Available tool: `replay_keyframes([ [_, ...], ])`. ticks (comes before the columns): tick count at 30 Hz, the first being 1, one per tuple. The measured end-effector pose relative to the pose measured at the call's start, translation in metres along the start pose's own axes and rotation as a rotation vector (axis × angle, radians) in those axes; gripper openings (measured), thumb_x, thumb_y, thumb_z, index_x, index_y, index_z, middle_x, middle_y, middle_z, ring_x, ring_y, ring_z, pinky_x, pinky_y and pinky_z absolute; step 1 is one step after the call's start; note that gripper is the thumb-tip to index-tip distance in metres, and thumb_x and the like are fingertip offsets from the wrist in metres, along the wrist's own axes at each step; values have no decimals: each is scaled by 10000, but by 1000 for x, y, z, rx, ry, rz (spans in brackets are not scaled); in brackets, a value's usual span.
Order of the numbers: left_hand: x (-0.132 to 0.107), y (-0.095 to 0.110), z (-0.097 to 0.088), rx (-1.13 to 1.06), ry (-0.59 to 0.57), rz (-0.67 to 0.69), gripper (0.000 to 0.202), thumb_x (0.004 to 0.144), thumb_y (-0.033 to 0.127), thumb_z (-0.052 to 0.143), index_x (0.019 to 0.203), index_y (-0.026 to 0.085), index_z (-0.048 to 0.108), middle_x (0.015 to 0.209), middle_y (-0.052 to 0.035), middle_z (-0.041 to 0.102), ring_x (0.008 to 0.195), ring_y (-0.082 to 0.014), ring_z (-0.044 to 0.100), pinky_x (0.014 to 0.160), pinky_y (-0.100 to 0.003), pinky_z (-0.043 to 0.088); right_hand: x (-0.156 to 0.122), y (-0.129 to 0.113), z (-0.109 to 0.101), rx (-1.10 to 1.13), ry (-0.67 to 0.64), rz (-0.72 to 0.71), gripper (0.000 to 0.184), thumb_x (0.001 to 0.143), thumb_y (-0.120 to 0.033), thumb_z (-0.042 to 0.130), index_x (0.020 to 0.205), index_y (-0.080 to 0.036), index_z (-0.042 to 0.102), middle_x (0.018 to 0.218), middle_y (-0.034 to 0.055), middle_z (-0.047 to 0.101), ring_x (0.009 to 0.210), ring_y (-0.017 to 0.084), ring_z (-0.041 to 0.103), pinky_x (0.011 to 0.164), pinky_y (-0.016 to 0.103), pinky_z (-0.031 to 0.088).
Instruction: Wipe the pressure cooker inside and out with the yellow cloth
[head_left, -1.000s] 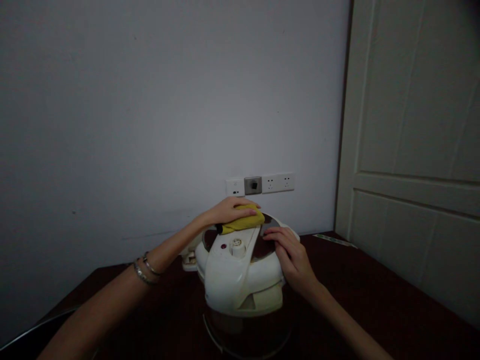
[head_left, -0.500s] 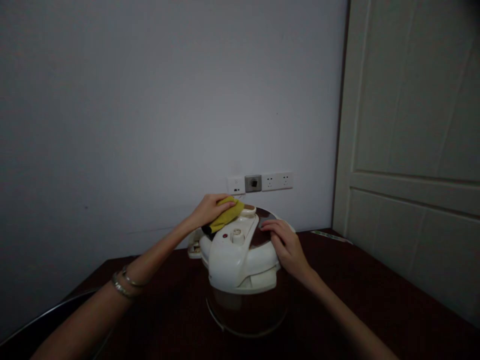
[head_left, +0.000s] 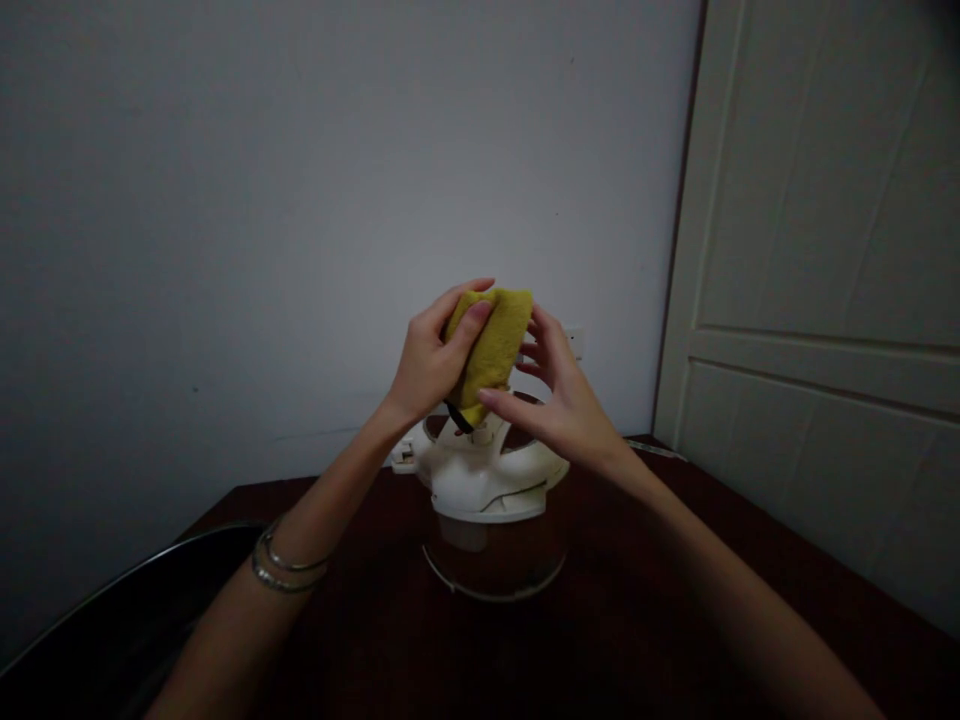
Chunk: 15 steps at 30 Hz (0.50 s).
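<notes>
A folded yellow cloth point(head_left: 491, 345) is lifted in the air above a white pressure cooker point(head_left: 487, 485) that stands on a dark wooden table point(head_left: 675, 560). My left hand point(head_left: 431, 355) grips the cloth's left side, thumb over its front. My right hand point(head_left: 559, 400) touches the cloth's right edge with its fingers spread and slightly bent. Bracelets circle my left wrist point(head_left: 289, 562). The cooker's lid is partly hidden behind my hands.
A grey wall point(head_left: 300, 200) rises right behind the table. A cream panelled door point(head_left: 825, 300) stands at the right. A dark round rim point(head_left: 112, 600) shows at the lower left. A thin light strip point(head_left: 652, 448) lies on the table near the door.
Both hands came off the cooker lid and rose. The left hand lifted the yellow cloth up and the right hand moved to its right edge. The view pulled back from the cooker.
</notes>
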<state>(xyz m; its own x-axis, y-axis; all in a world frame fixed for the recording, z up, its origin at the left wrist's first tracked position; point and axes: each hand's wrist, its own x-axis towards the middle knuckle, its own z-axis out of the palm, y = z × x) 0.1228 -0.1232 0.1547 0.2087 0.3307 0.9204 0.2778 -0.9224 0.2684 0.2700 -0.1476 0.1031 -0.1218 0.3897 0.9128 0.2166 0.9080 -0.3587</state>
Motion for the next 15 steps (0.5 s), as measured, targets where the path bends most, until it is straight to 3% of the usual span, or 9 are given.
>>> replay_keyframes([
  [5, -25, 20, 10, -173, 31, -25, 489, 930, 536, 347, 1221, 206, 561, 1256, -62, 606, 1157, -198, 560, 960, -322, 456, -10, -27, 11, -84, 13, -55, 625, 765, -332, 686, 1315, -218, 410, 1250, 92, 537, 1154, 261, 528, 940, 447, 487],
  [8, -41, 24, 14, -315, -24, -78, 557, 953, 545, 209, 1310, 217, 484, 1314, -69, 568, 1208, -209, 529, 993, -359, 444, -24, -35, 7, -169, -4, -62, 452, 803, -305, 630, 1223, -199, 500, 1166, 95, 596, 1105, 268, 556, 911, 460, 501],
  [11, -59, 29, 21, -386, -135, -116, 603, 950, 556, 120, 1381, 241, 400, 1359, -65, 533, 1276, -226, 468, 1038, -409, 411, -39, -34, 1, -231, 42, -91, 348, 841, -273, 562, 1180, -196, 543, 1112, 104, 621, 1093, 264, 563, 924, 464, 486],
  [15, -82, 29, 26, -408, -227, -144, 572, 948, 551, 211, 1393, 235, 385, 1434, -82, 453, 1337, -248, 389, 1113, -463, 310, -57, -15, -20, -323, 209, -76, 290, 854, -271, 517, 1127, -212, 596, 1103, 106, 625, 1081, 259, 562, 930, 440, 462],
])
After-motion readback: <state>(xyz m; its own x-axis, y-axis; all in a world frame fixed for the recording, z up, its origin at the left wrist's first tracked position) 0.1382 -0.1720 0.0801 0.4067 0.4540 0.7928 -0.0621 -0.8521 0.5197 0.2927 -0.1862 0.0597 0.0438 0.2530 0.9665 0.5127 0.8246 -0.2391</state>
